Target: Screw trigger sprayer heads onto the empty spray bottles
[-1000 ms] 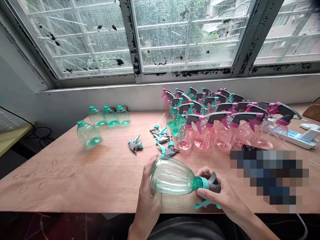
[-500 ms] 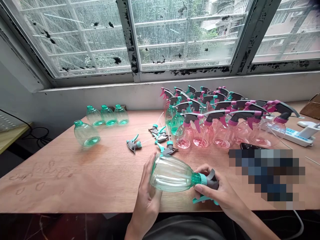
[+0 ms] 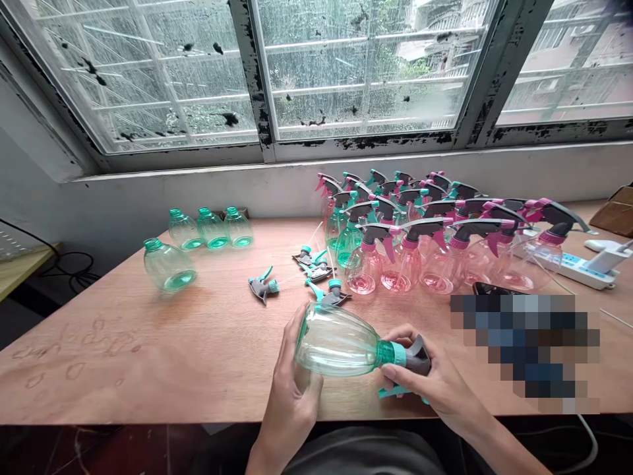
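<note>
A clear green spray bottle (image 3: 339, 340) lies sideways in the air above the table's front edge, its base to the left. My left hand (image 3: 291, 376) is wrapped round the base end. At the neck, my right hand (image 3: 420, 373) grips the grey and teal trigger sprayer (image 3: 418, 356), fingers and thumb about its collar. The sprayer sits on the bottle's mouth; how tightly cannot be told. Just beyond the bottle lie several loose trigger sprayers (image 3: 333, 293) with thin tubes, one of them a separate sprayer head (image 3: 264, 285) further left.
Several open green bottles (image 3: 171, 267) stand at the left of the wooden table (image 3: 123, 356). Rows of pink and green spray bottles (image 3: 363, 267) fill the back right. A power strip (image 3: 583, 267), a phone (image 3: 489, 289) and a blurred patch lie on the right.
Both hands hold the bottle and sprayer much as before. The whole view has shifted very slightly; nothing has been let go or picked up.
</note>
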`<state>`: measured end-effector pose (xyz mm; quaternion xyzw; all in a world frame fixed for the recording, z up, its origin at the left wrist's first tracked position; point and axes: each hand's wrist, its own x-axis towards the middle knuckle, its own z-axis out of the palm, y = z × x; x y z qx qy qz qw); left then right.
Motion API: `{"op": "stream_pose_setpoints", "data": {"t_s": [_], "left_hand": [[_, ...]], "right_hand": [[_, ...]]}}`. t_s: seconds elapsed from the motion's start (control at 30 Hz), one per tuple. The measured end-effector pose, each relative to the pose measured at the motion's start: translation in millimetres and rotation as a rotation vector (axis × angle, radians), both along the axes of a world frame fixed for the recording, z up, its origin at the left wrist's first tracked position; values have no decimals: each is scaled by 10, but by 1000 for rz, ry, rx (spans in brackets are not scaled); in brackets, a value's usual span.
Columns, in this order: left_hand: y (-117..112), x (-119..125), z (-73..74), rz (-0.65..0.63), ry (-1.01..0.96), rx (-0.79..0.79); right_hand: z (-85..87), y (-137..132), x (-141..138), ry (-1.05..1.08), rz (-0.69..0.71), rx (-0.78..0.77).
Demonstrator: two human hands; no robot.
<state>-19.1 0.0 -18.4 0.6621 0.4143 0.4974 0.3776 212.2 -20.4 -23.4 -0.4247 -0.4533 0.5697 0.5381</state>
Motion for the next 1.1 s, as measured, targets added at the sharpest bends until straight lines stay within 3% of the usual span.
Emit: {"op": "stream_pose_setpoints", "data": {"t_s": [0.23, 0.33, 0.5, 0.8, 1.1], "left_hand": [[13, 57, 30, 77, 2, 108], [3, 54, -3, 77, -33, 62], [13, 1, -13, -33, -84, -65], [16, 40, 56, 46, -95, -14], [1, 25, 32, -13, -99, -60]], "right_hand": [[-29, 14, 43, 42, 56, -33], [-39, 1, 16, 56, 16, -6], [-14, -24, -40, -6, -49, 38], [33, -13, 26, 2, 52, -28], [-51, -19, -27, -10, -45, 27]]}}
